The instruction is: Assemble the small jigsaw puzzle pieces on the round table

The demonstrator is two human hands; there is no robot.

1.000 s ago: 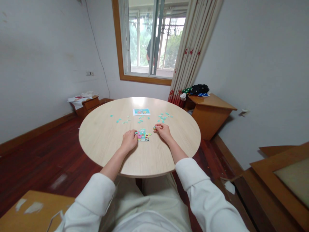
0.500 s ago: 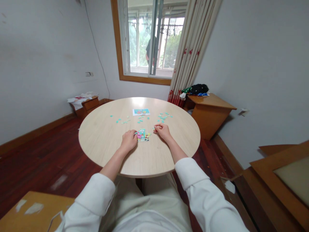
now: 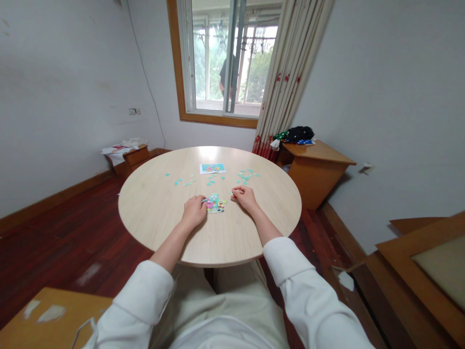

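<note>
A partly joined jigsaw puzzle (image 3: 215, 204) with pink, yellow and teal cartoon figures lies flat near the middle of the round table. My left hand (image 3: 195, 211) rests at its left edge, fingers curled and tips on that edge. To the right of the puzzle, a little apart from it, my right hand (image 3: 244, 198) pinches a small jigsaw piece (image 3: 232, 193) between thumb and fingertips; most of the piece is hidden. Loose teal pieces (image 3: 245, 177) lie beyond my right hand. More loose pieces (image 3: 189, 183) are scattered beyond the puzzle and to the left.
A printed picture sheet (image 3: 212, 168) lies farther back on the round wooden table (image 3: 152, 208). Behind stand a window and a curtain (image 3: 286, 72). Clothes lie on a wooden cabinet (image 3: 319, 155) at right. A person (image 3: 225, 77) is partly visible outside the window.
</note>
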